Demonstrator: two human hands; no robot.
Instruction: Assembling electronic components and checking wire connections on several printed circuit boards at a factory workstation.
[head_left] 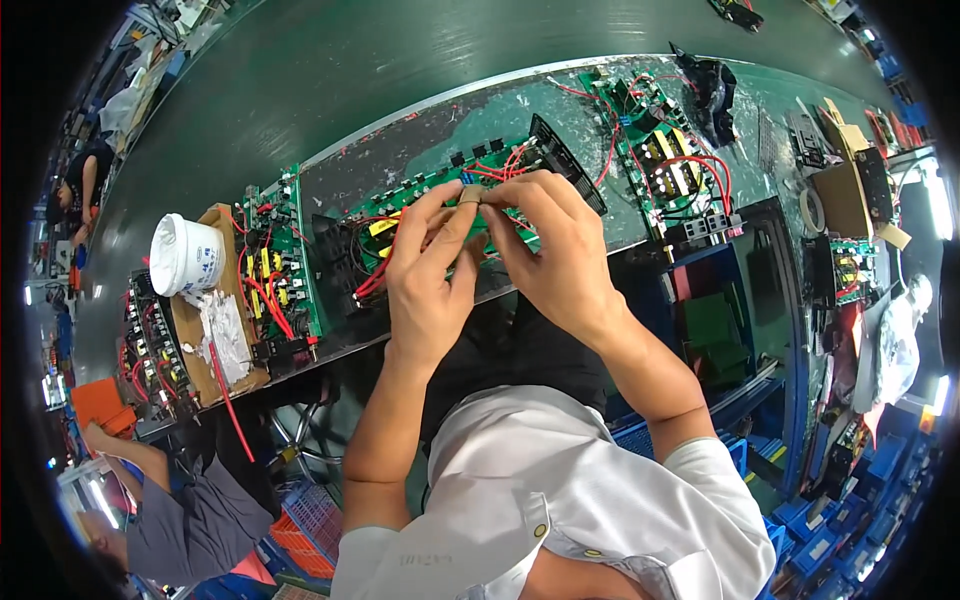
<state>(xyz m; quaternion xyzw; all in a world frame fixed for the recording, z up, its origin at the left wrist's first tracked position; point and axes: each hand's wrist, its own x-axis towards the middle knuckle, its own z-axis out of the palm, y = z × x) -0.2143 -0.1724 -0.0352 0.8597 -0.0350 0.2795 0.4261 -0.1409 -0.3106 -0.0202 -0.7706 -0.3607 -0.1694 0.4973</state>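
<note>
My left hand [428, 290] and my right hand [560, 245] meet over a green circuit board [400, 205] with red wires, yellow-wrapped parts and a black finned end plate [568, 160]. Between their fingertips is a small tan piece [470, 193], like a bit of tape or a finger wrap; its exact kind is too small to tell. My right thumb and index finger pinch it. The left fingers are drawn together against it, the index tip touching it. My hands hide the middle of the board. A black fan-like unit [340, 265] sits at the board's left end.
To the left stand a white tub [187, 255] on a cardboard tray [215, 350] with white paste, and another wired board [275, 270]. A further board [665, 160] and black plastic [712, 95] lie right. A co-worker [180, 510] sits at lower left. A green conveyor belt [400, 50] runs beyond.
</note>
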